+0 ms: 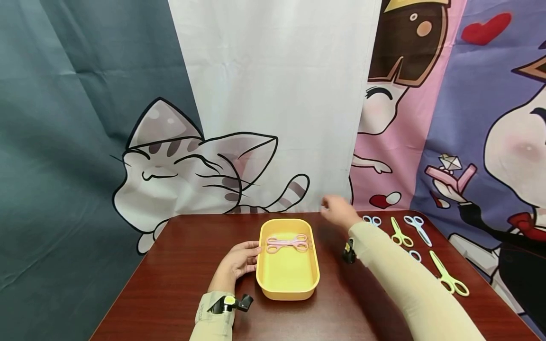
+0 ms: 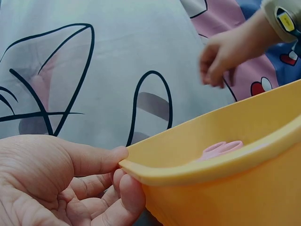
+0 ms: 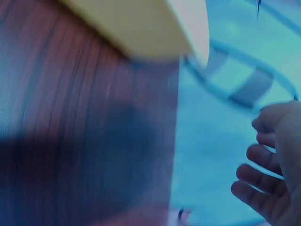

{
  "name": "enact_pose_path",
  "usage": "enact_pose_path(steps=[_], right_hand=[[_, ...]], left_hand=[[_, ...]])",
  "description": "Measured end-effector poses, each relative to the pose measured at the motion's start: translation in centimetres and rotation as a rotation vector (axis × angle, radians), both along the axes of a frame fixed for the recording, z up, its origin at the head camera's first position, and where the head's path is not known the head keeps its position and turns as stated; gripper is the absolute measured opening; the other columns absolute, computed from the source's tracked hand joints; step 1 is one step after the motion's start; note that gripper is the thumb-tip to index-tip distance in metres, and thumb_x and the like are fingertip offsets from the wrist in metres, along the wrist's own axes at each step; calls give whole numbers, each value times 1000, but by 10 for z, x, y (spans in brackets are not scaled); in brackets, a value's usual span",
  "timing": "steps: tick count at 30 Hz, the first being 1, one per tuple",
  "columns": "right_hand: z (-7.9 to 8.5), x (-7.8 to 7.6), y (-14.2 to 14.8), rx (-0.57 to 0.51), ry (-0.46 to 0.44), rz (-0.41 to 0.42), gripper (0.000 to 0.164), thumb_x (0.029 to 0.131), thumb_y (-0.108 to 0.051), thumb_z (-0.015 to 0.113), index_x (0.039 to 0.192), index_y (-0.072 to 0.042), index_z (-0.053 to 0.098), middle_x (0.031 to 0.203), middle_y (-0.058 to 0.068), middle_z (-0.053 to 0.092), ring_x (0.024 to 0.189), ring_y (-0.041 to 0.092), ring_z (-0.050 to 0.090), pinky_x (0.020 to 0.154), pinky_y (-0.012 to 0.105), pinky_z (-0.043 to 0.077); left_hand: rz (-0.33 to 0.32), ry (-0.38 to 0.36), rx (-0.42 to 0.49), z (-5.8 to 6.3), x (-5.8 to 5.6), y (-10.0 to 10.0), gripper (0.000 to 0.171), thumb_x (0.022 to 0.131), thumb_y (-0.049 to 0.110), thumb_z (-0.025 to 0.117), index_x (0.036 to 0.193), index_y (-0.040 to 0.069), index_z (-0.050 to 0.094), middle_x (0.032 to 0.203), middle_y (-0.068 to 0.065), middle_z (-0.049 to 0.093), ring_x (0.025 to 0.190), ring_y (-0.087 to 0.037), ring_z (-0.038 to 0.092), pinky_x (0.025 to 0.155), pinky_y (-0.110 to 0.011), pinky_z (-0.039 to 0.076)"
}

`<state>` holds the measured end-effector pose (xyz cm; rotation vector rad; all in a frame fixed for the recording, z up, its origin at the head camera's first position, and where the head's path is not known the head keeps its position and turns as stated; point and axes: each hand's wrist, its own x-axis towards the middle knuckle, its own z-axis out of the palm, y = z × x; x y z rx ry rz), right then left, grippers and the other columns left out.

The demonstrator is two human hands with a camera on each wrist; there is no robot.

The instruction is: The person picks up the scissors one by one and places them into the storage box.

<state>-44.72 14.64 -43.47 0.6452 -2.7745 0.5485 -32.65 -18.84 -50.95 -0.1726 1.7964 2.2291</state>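
Note:
A yellow plastic tray (image 1: 287,284) stands on the table, with pink scissors (image 1: 286,243) lying in its far half, finger loops at both ends. My left hand (image 1: 241,260) grips the tray's left side. In the left wrist view, the left thumb (image 2: 101,159) lies on the rim and the fingers curl against the outer wall. Beyond the tray's far right corner, my right hand (image 1: 339,210) is raised over the table's back edge. Its fingers (image 3: 256,172) hang loosely curled with nothing in them.
On the right of the table lie several children's scissors: light green scissors (image 1: 448,274), a smaller green pair (image 1: 400,233) and blue scissors (image 1: 419,230). Blue loops (image 1: 372,220) show past the right forearm, which hides part of this group. A printed curtain (image 1: 277,85) hangs behind the table (image 1: 179,284).

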Motion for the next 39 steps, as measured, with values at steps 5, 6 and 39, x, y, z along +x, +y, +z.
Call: enact_pose_path(steps=[5, 6, 39], right_hand=[[-17, -6, 53, 4, -54, -232, 14, 88, -16, 61, 85, -3, 63, 86, 18, 67, 78, 35, 64, 68, 53, 52], [-20, -6, 62, 10, -83, -274, 14, 87, -15, 61, 84, -1, 63, 88, 21, 67, 79, 38, 65, 68, 55, 52], [-47, 0, 103, -16, -169, -369, 21, 77, -19, 68, 71, -1, 59, 69, 14, 60, 61, 31, 55, 55, 45, 46]], left_hand=[[-2, -8, 3, 0, 1, -1, 40, 101, 5, 60, 137, -6, 49, 90, -7, 69, 73, -12, 65, 60, -27, 57], [-3, -9, 3, 0, 2, -1, 40, 101, 5, 60, 138, -6, 49, 90, -7, 69, 73, -12, 65, 60, -27, 57], [-19, -13, 31, 0, 0, -1, 38, 101, 5, 60, 136, -6, 48, 92, -8, 68, 74, -12, 66, 61, -28, 59]])
